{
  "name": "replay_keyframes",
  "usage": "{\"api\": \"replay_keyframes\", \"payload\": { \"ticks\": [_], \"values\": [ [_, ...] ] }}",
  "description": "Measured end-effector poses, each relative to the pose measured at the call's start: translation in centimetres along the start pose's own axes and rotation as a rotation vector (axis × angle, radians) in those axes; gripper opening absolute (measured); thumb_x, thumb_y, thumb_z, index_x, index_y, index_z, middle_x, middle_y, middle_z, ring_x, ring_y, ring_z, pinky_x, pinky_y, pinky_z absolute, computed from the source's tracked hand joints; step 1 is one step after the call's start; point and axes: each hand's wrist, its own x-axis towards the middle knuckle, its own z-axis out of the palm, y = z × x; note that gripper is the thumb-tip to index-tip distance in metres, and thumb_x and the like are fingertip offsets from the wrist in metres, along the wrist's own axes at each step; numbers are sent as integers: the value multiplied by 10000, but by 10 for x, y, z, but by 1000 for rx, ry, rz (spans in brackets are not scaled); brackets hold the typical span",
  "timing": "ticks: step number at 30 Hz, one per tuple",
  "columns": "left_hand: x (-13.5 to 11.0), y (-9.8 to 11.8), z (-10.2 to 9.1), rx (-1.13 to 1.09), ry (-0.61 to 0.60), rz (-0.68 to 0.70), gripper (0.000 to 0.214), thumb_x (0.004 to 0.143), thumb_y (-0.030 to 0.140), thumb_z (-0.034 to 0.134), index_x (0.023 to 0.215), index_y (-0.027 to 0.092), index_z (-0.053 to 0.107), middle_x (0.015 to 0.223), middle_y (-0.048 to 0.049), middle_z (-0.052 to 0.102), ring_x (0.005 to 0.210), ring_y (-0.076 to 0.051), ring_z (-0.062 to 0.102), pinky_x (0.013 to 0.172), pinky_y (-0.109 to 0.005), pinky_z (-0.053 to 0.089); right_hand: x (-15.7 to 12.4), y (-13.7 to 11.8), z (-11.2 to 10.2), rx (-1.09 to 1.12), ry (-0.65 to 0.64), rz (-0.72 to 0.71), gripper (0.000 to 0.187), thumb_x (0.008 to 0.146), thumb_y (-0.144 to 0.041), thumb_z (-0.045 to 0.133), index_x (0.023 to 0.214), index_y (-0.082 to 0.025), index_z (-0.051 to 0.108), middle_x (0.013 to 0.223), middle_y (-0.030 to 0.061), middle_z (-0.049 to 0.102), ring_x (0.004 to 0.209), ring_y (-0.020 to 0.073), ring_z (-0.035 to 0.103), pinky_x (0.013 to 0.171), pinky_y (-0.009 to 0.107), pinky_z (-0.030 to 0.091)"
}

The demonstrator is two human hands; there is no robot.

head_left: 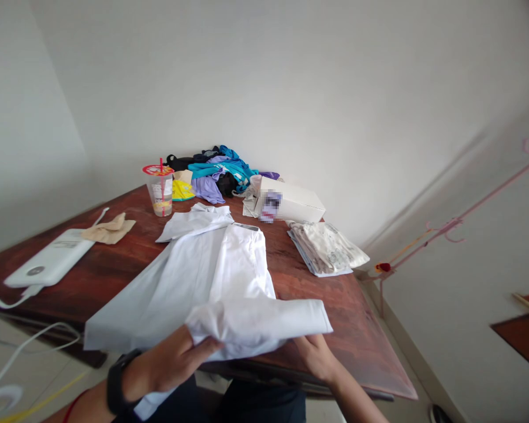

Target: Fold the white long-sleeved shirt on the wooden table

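A white shirt (194, 270) lies on the wooden table, partly folded, and its near part is lifted over the table's front edge. My left hand (183, 355) grips this raised cloth from the left, thumb on the near side, fingers partly hidden behind it. At the right, my right hand (312, 352) reaches under the folded flap, holding the cloth from below; most of its fingers are covered. A dark band sits on my left wrist.
The wooden table (352, 346) bears a power bank (50, 258) with a white cable, brown paper (112, 229), a plastic cup (160, 194) with a straw, heaped clothes (220, 170), a white box (295, 200) and folded clothes (328, 249). A pink rack (454, 226) stands right.
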Motion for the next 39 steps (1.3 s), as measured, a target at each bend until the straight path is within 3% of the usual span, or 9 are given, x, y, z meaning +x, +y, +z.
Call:
{"api": "replay_keyframes", "payload": {
  "ticks": [3,6,9,12,18,24,29,32,39],
  "values": [
    [3,-12,13,-144,32,-182,637,972,638,453,1430,220,596,1299,-72,703,1338,-333,548,1150,-458,426,3,2,12,135,99,123,622,875,-718,580,1145,-175,718,1151,142,723,1181,341,619,1093,483,435],
    [14,-14,19,-301,122,-325,696,949,687,470,1410,183,601,1444,-90,600,1430,-336,447,1197,-489,349,12,-4,19,314,40,240,632,881,-701,591,1160,-146,710,1063,132,748,1001,316,694,941,431,543],
    [26,-6,16,-563,53,-387,698,947,696,473,1406,186,598,1450,-97,593,1398,-318,494,1171,-487,391,20,-13,19,447,33,361,689,856,-728,597,1170,-124,703,985,137,759,862,303,719,809,417,583],
    [31,2,12,-716,-58,-439,728,949,726,421,1394,180,604,1329,-119,682,1282,-314,608,1085,-473,489,20,-18,13,480,-24,315,691,823,-684,676,1248,-139,669,1093,140,749,974,314,711,867,420,570],
    [34,9,7,-716,-120,-415,741,969,731,344,1390,179,604,1277,-108,713,1211,-303,656,1040,-441,519,10,-14,2,310,-229,167,654,779,-490,818,1312,-156,638,1276,116,697,1180,342,632,1011,445,506],
    [41,22,-1,-662,-101,-412,729,938,764,369,1298,210,678,1166,-94,760,1114,-300,700,992,-411,547,20,-4,12,122,-5,111,540,908,-585,636,1192,-129,701,1135,125,746,1085,337,674,926,409,547],
    [36,30,-5,-402,-58,-201,750,886,595,642,1517,237,450,1389,-84,641,1262,-315,607,1075,-445,490,36,1,19,76,150,87,621,902,-638,601,1177,-91,701,1151,165,742,1076,364,682,898,421,554],
    [36,20,-1,-210,40,-138,770,912,519,623,1571,240,338,1528,-84,511,1398,-306,484,1155,-443,415,47,5,22,83,165,84,657,884,-660,605,1182,-81,691,1170,180,736,1078,374,684,886,434,561],
    [46,-14,14,-126,211,-226,854,960,529,526,1621,172,120,1670,-142,236,1515,-312,298,1210,-452,325,69,16,28,-50,193,65,575,921,-625,546,1136,-115,702,1147,182,744,1090,377,689,937,474,538]
  ]
}}
